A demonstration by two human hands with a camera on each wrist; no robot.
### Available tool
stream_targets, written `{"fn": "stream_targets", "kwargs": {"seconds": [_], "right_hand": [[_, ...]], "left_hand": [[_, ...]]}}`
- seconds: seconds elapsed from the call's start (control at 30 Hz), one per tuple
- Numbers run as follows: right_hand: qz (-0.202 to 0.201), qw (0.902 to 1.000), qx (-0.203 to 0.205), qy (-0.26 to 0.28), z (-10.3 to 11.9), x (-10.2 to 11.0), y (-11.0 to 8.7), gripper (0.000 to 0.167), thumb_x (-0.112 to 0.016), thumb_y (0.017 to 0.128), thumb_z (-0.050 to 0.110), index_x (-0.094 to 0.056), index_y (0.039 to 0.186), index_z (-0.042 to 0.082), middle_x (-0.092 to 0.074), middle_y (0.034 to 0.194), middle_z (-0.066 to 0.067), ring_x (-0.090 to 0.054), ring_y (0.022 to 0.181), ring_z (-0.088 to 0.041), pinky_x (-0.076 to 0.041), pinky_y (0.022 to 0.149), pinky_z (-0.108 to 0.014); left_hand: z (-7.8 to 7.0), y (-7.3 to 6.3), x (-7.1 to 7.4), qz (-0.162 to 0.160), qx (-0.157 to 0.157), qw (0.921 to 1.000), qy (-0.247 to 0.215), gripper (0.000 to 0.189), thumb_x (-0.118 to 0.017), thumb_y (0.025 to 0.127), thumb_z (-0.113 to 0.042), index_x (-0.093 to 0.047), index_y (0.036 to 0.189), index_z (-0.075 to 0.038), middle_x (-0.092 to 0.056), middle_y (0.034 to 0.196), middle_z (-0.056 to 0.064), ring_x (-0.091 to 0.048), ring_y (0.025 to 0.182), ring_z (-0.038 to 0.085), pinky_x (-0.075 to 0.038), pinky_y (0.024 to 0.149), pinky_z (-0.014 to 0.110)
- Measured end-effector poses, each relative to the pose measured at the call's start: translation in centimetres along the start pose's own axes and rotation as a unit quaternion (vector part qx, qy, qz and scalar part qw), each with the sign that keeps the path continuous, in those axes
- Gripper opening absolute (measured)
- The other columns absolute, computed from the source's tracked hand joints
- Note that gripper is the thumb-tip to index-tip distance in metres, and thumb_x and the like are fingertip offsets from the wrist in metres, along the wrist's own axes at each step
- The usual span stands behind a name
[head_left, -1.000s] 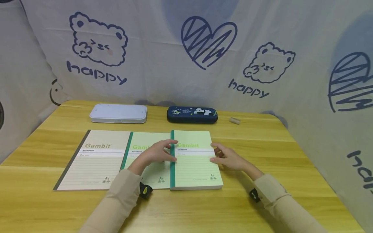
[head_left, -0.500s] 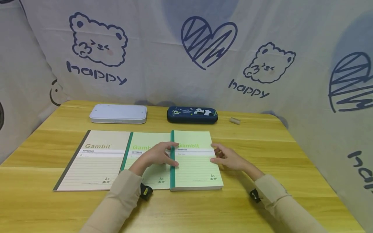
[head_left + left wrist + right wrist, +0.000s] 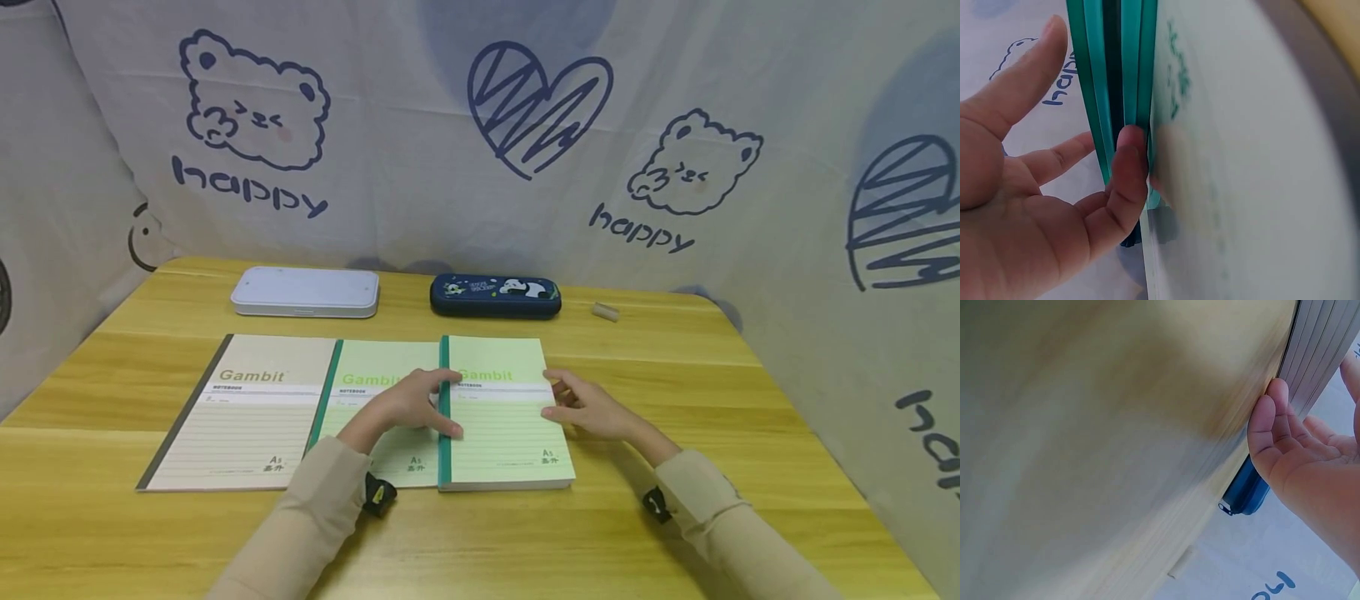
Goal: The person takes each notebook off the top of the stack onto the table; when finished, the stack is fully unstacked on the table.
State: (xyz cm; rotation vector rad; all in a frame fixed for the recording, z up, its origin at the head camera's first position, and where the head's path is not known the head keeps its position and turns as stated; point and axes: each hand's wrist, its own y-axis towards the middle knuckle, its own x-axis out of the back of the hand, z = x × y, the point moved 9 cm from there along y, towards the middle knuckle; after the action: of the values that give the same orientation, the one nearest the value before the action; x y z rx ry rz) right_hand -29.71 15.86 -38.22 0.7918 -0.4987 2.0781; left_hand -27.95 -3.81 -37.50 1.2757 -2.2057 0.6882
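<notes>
A stack of green Gambit notebooks (image 3: 498, 442) with teal spines lies between the two hands. At its spine side, my left hand (image 3: 411, 402) has thumb and forefinger spread over the cover's left edge. The left wrist view has a bent finger of that hand against the teal spines (image 3: 1138, 62). My right hand (image 3: 588, 407) is at the opposite long edge, thumb and forefinger at the cover's border. Its fingertips touch the stacked page edges (image 3: 1316, 350) in the right wrist view. A green notebook (image 3: 390, 462) lies left of the stack, partly hidden by the left hand.
A cream Gambit notebook (image 3: 232, 433) with a dark spine lies farthest left on the wooden table (image 3: 480, 550). Along the back are a white case (image 3: 303, 290), a navy panda pencil case (image 3: 495, 297) and a small beige cylinder (image 3: 605, 312). A printed cloth (image 3: 420, 167) hangs behind.
My left thumb has slid toward the near end of the spine, and the gap between it and the forefinger has widened. The right hand and the notebooks look almost unmoved.
</notes>
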Motion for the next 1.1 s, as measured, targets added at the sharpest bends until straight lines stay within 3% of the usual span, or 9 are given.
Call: {"fn": "stream_targets", "kwargs": {"seconds": [0.2,0.4,0.63,0.93,1.1], "right_hand": [[0.001,0.9999,0.008,-0.007,0.2,0.0,-0.1,0.059,-0.057,0.088,0.022,-0.031,0.132,-0.007,-0.051,0.110,-0.022,-0.053,0.091,-0.027,-0.043,0.078,-0.038],[0.000,1.0000,0.000,-0.001,2.6,0.3,-0.7,0.056,-0.056,0.089,0.011,-0.028,0.131,-0.012,-0.050,0.110,-0.027,-0.052,0.092,-0.032,-0.043,0.079,-0.042],[-0.001,0.9999,-0.012,-0.009,0.1,0.0,-0.1,0.060,-0.057,0.089,0.020,-0.027,0.134,-0.005,-0.050,0.113,-0.023,-0.053,0.095,-0.028,-0.043,0.080,-0.040],[0.004,0.9999,-0.007,0.015,-0.3,0.0,0.0,0.060,-0.055,0.089,0.028,-0.028,0.137,0.002,-0.051,0.113,-0.018,-0.053,0.097,-0.026,-0.043,0.081,-0.040],[0.004,0.9999,-0.006,0.013,-0.3,-0.1,-0.1,0.060,-0.054,0.090,0.028,-0.027,0.137,0.002,-0.051,0.113,-0.019,-0.053,0.097,-0.026,-0.043,0.082,-0.040]], "left_hand": [[0.1,0.0,-0.1,-0.004,0.008,0.9999,0.006,0.079,-0.080,0.066,-0.026,-0.041,0.132,-0.008,-0.037,0.130,0.022,-0.039,0.116,0.032,-0.035,0.092,0.043],[0.2,0.0,-0.2,-0.007,0.024,0.9996,0.010,0.079,-0.081,0.064,-0.024,-0.042,0.131,-0.011,-0.037,0.127,0.021,-0.040,0.111,0.031,-0.037,0.089,0.043],[0.1,-0.3,-0.1,-0.008,0.036,0.9992,0.016,0.079,-0.081,0.063,-0.020,-0.042,0.131,-0.011,-0.038,0.124,0.021,-0.042,0.108,0.030,-0.038,0.087,0.043],[0.4,-0.2,0.3,-0.012,0.028,0.9992,-0.026,0.076,-0.080,0.064,-0.007,-0.043,0.130,-0.005,-0.045,0.124,0.019,-0.050,0.093,0.024,-0.042,0.079,0.037],[0.9,-0.3,0.4,-0.009,0.039,0.9972,-0.062,0.075,-0.078,0.063,-0.001,-0.044,0.130,-0.006,-0.044,0.125,0.019,-0.047,0.103,0.028,-0.040,0.084,0.040]]}}
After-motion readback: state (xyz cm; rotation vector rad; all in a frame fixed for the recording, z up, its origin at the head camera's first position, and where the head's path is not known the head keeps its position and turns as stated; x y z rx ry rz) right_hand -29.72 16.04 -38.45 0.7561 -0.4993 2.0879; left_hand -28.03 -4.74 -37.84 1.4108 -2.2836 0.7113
